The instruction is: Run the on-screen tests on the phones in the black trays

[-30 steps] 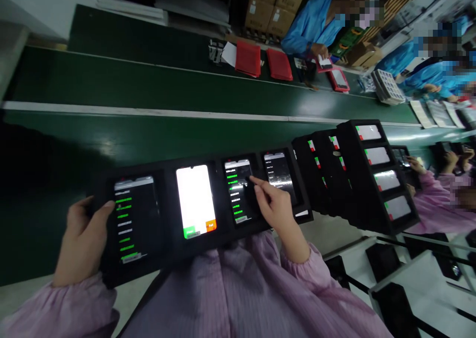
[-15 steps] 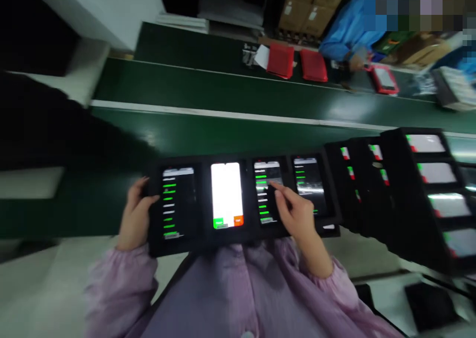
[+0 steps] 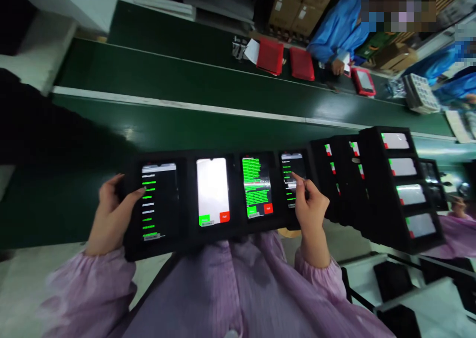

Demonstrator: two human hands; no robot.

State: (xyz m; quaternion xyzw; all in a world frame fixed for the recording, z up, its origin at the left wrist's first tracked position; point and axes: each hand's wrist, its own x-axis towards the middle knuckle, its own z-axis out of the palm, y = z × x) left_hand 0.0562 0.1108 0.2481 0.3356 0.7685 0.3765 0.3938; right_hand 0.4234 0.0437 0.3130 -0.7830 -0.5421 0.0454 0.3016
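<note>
A long black tray (image 3: pixel 188 194) holds several lit phones in a row, just in front of my body. My left hand (image 3: pixel 111 214) grips the tray's left end, thumb on top beside a phone with a dark list screen (image 3: pixel 159 204). To its right lies a phone with a white screen (image 3: pixel 213 184), then a phone full of green text (image 3: pixel 256 177), both with green and red buttons at the bottom. My right hand (image 3: pixel 311 206) holds nothing; its index fingertip is at the screen of the rightmost phone (image 3: pixel 291 163), with the other fingers curled.
More black trays with lit phones (image 3: pixel 403 167) stand to the right. Behind runs a green bench (image 3: pixel 186 120) with a pale strip. Red pouches (image 3: pixel 269 55) and a red-cased device (image 3: pixel 363 82) lie farther back, near a co-worker's blue sleeve (image 3: pixel 330 35).
My right hand has moved from the third phone to the rightmost one. The third phone's list has turned into dense green text with buttons. The view has shifted; my left hand keeps its grip.
</note>
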